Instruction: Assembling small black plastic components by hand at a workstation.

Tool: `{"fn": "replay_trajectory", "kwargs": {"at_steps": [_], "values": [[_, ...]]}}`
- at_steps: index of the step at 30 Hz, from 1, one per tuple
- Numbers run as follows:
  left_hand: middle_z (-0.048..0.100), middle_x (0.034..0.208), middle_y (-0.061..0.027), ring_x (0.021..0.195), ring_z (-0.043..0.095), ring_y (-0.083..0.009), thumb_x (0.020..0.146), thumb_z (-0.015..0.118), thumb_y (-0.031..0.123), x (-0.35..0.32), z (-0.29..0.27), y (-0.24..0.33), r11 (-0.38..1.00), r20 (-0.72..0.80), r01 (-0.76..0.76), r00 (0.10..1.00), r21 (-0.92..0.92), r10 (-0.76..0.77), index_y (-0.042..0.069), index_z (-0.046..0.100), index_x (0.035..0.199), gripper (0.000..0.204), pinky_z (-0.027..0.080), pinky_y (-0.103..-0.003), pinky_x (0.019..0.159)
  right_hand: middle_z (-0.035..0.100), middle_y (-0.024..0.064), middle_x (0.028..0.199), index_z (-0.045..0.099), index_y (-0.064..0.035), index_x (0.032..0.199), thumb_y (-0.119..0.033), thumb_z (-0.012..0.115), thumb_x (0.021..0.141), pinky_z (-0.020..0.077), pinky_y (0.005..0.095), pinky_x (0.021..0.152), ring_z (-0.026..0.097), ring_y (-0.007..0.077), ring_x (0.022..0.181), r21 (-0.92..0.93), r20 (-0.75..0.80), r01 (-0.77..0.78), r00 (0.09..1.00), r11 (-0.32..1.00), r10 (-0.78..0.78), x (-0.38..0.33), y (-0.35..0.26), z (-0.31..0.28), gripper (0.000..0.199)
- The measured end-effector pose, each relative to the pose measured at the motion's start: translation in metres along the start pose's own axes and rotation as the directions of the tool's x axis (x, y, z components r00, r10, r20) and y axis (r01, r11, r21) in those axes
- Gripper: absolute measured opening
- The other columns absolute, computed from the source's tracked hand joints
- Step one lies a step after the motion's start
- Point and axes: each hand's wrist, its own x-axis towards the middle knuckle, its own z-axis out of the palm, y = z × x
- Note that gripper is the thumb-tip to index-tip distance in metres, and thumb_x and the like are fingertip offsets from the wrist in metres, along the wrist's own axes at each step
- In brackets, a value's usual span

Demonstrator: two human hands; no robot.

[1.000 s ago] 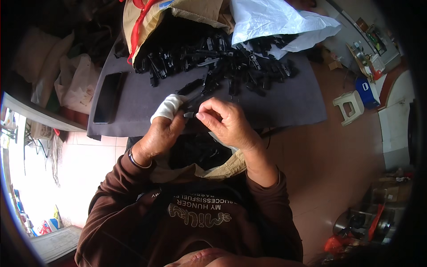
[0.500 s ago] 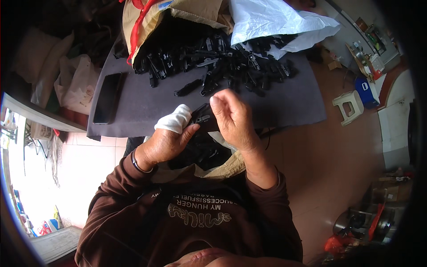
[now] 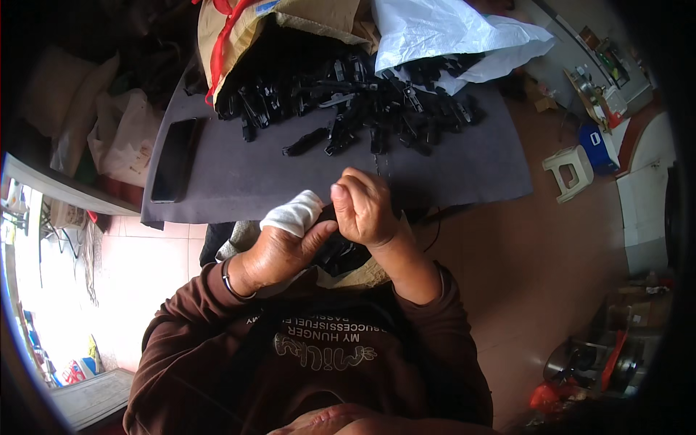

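White cloth covers the fingers of my left hand [image 3: 279,250], and its bare thumb is pressed in against them. A small black clip-like part [image 3: 328,212] is pinched there, mostly hidden by the hands. My right hand [image 3: 365,210] is closed beside it, thumb against curled fingers; what it grips is hidden. Both hands are just off the table's near edge, above an open sack [image 3: 370,274] with dark pieces in it. Farther away, a heap of similar black parts [image 3: 348,101] lies on the grey-covered table [image 3: 239,174].
A brown paper sack [image 3: 225,43] with red ribbon and a white woven bag [image 3: 435,36] lie open behind the heap. A black phone [image 3: 174,161] rests on the table's left side. On the floor at right are a beige stool [image 3: 568,174] and a blue bin [image 3: 598,148].
Both hands have come nearer my body, the right one closing in beside the left. The black part, plainly visible before, is now mostly covered by them.
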Motion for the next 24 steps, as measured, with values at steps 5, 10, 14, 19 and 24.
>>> {"fn": "replay_trajectory", "kwargs": {"at_steps": [5, 10, 14, 19, 24], "values": [[0.054, 0.081, -0.0113, 0.070, 0.050, -0.0188, 0.086, 0.070, 0.014, 0.006, -0.030, 0.003, 0.963, -0.006, 0.225, 0.974, -0.148, -0.228, -0.005, 0.057, 0.091, 0.024, 0.045, -0.032, 0.064, 0.054, 0.0101, 0.079, 0.055, -0.0010, 0.097, -0.022, 0.067, 0.087, 0.0423, 0.0291, 0.059, 0.053, 0.0194, 0.068, 0.261, 0.368, -0.363, 0.894, 0.895, 0.256, 0.020, -0.012, -0.023, 0.026], [0.057, 0.085, -0.0108, 0.077, 0.054, -0.0177, 0.081, 0.076, 0.030, 0.009, -0.054, 0.005, 0.973, 0.232, 0.215, 0.954, -0.090, -0.189, -0.007, 0.059, 0.102, 0.046, 0.046, -0.030, 0.070, 0.050, 0.0030, 0.060, 0.058, -0.0010, 0.072, -0.019, 0.077, 0.078, 0.0379, 0.0261, 0.049, 0.047, 0.0112, 0.054, 0.308, 0.519, -0.388, 0.834, 0.868, 0.188, 0.015, -0.001, -0.028, 0.027], [0.056, 0.084, -0.0082, 0.075, 0.052, -0.0162, 0.079, 0.078, 0.035, 0.013, -0.072, -0.009, 0.988, 0.045, 0.140, 0.989, 0.063, -0.142, -0.006, 0.059, 0.106, 0.052, 0.045, -0.029, 0.069, 0.052, 0.0037, 0.064, 0.060, -0.0012, 0.075, -0.020, 0.076, 0.079, 0.0389, 0.0254, 0.050, 0.048, 0.0107, 0.055, 0.243, 0.606, -0.391, 0.776, 0.888, 0.176, 0.016, 0.003, -0.031, 0.025], [0.063, 0.099, -0.0127, 0.090, 0.062, -0.0308, 0.070, 0.076, 0.007, 0.047, -0.063, -0.029, 0.790, -0.044, -0.204, 0.959, 0.578, 0.279, 0.006, 0.059, 0.119, 0.052, 0.051, -0.035, 0.077, 0.058, 0.0083, 0.080, 0.063, -0.0065, 0.101, -0.019, 0.068, 0.085, 0.0481, 0.0333, 0.057, 0.059, 0.0222, 0.065, -0.364, 0.163, -0.164, 0.958, 0.917, 0.236, 0.014, 0.013, -0.011, 0.021], [0.064, 0.093, -0.0104, 0.085, 0.062, -0.0307, 0.077, 0.066, 0.005, 0.050, -0.053, -0.037, 0.676, 0.186, -0.220, 0.975, 0.703, 0.125, 0.009, 0.064, 0.108, 0.031, 0.051, -0.037, 0.070, 0.056, 0.0130, 0.084, 0.060, -0.0075, 0.103, -0.016, 0.067, 0.083, 0.0498, 0.0382, 0.064, 0.060, 0.0299, 0.073, -0.560, 0.200, -0.043, 0.962, 0.827, 0.185, 0.015, 0.016, 0.000, 0.023]]}}
